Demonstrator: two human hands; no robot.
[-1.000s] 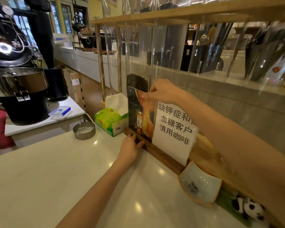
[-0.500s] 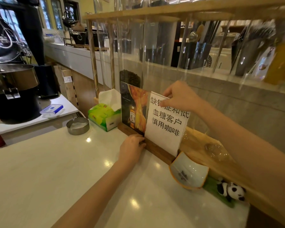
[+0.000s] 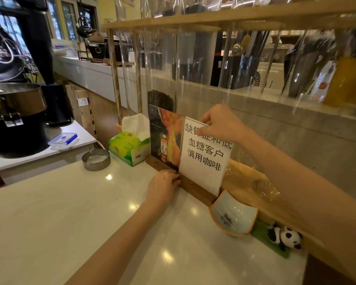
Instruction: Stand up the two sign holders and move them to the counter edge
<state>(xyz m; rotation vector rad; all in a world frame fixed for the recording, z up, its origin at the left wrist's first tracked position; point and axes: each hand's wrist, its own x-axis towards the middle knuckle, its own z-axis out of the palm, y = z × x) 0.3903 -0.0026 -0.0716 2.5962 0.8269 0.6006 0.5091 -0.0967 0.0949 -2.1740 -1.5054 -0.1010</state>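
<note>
The right hand (image 3: 220, 125) covers part of the top line of black characters on the white sign holder (image 3: 203, 157), its thumb and fingers pinching the upper edge. The left hand (image 3: 162, 187) has curled fingers pressed against the dark wooden base (image 3: 195, 189); whether they grip it is hard to tell. Both sign holders stand upright at the far edge of the glossy pale counter (image 3: 70, 212), the dark bottle-advert sign holder (image 3: 165, 138) just left of the white one. A glazed, square-cornered ceramic dish (image 3: 233, 214) leans tilted beside the base; a green tissue box (image 3: 128, 147) shows white tissue. A round metal tin (image 3: 96, 159) sits further left.
</note>
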